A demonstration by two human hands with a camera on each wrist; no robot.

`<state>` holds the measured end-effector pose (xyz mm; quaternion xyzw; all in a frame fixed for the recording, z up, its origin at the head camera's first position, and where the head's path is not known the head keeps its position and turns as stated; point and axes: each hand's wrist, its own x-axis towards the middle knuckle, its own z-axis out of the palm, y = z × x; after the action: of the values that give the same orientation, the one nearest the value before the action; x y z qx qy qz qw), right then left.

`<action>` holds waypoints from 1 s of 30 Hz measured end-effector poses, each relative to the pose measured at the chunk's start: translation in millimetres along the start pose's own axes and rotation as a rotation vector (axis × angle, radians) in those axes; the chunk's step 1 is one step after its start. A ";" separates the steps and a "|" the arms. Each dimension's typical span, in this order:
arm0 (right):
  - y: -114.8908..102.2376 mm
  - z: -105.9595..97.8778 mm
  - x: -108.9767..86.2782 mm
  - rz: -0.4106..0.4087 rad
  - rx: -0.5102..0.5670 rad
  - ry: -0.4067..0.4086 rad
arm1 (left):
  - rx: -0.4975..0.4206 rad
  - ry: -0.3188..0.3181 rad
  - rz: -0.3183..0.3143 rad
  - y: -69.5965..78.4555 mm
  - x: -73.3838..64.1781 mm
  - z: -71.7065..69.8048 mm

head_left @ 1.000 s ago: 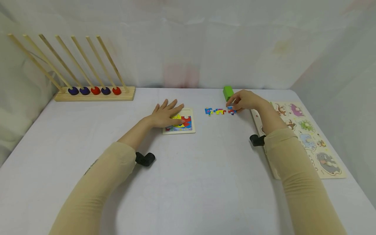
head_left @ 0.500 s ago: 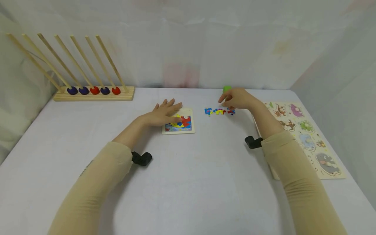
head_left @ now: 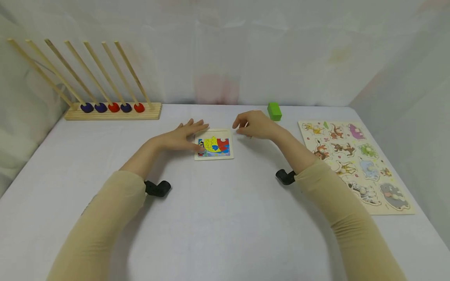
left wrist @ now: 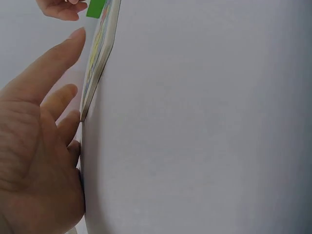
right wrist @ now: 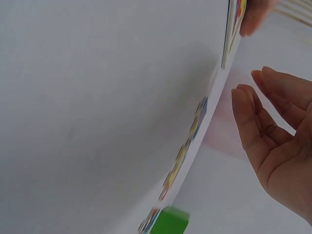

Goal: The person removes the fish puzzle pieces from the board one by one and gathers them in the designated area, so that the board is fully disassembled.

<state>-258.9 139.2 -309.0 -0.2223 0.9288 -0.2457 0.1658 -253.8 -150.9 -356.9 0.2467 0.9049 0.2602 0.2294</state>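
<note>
Fingers either side of the puzzle tray [head_left: 214, 158]

And here's the left hand [head_left: 175, 139], fingers straight and spread well apart, clasping nothing, the thumb reaching over the tray's side; whether it presses there, I can't tell. The tray sits flat, just beyond that thumb. Across from it, the right hand [head_left: 256, 125] hangs near the tray's corner, fingers softly bent, a gap between thumb and forefinger with nothing visible in it. Beneath those fingers, says the right wrist view, runs a row of loose pieces [right wrist: 181, 156], flat on the tabletop [head_left: 218, 218], stretching toward the green block [head_left: 274, 111] just past the knuckles.

So how to play it? Look at that strip of bare wood along the tray's far rim, beyond the left thumb: there, I'd judge, is where care counts. The pieces look thin, so a pinch on opposite edges should beat clawing at the top. Keep each one level, picture up, tabs lined up, then press with a flat fingertip. And the left fingers? Best lightly steadying the rim, thumb clear of that bare strip!
</note>
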 end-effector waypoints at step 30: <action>-59.3 41.6 35.9 -0.162 0.053 -0.126 | 0.056 -0.003 0.051 -6.0 -2.7 1.3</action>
<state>-252.2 59.3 -319.0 -0.3071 0.8887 -0.2684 0.2094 -253.0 -156.4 -360.6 0.2764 0.9048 0.2403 0.2172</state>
